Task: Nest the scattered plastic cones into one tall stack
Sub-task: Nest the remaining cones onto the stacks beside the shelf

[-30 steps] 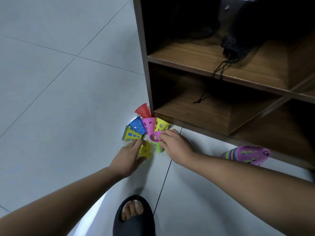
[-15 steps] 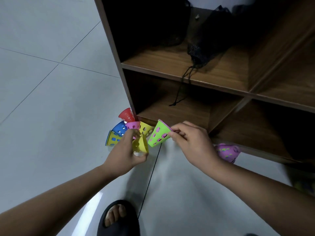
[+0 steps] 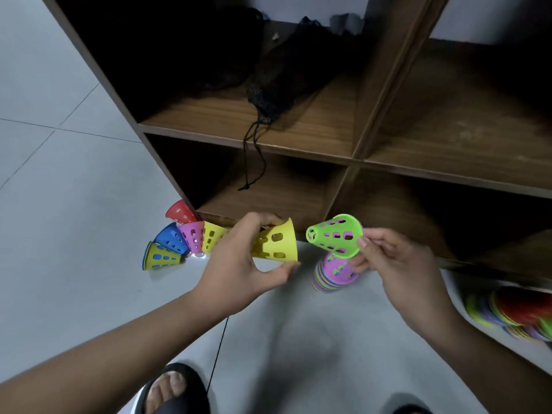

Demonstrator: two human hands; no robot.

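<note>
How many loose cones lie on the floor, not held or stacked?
5, fanned at the shelf corner: red, blue, pink, yellow, and leftmost another yellow. The left hand may hide more.

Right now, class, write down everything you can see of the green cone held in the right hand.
The green cone is bright, glossy plastic, a truncated cone pierced by rows of slots that show purple through them. It is tilted, with its narrow tip pointing left and its wide rim to the right. The right hand pinches its rim and holds it in the air over the nested stack.
</note>
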